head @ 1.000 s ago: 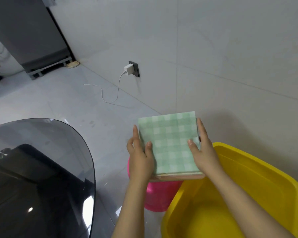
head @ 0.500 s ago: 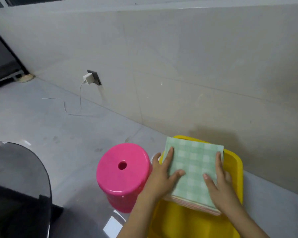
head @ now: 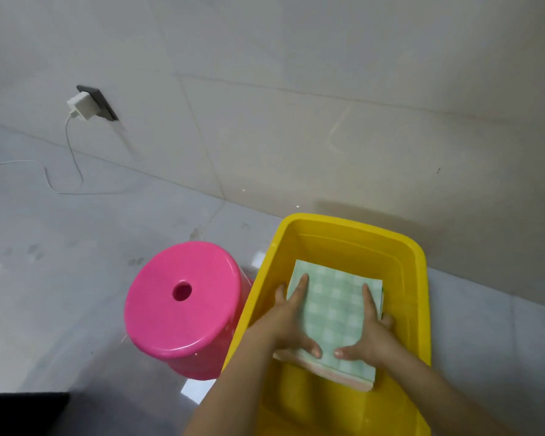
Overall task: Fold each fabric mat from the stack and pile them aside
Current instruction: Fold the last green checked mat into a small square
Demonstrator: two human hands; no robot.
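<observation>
Stack of folded mats (head: 334,313) now lowered inside yellow tub (head: 403,247), was held above it; left hand (head: 288,319) and right hand (head: 373,332) fingers grip its sides; placement nearly done; pink stool (head: 183,297) beside.

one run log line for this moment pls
both hands: left hand and right hand hold stack of folded mats | place: inside yellow tub | beside: pink stool

Soft even indoor light, mild wide-angle bending, slight blur throughout.
</observation>
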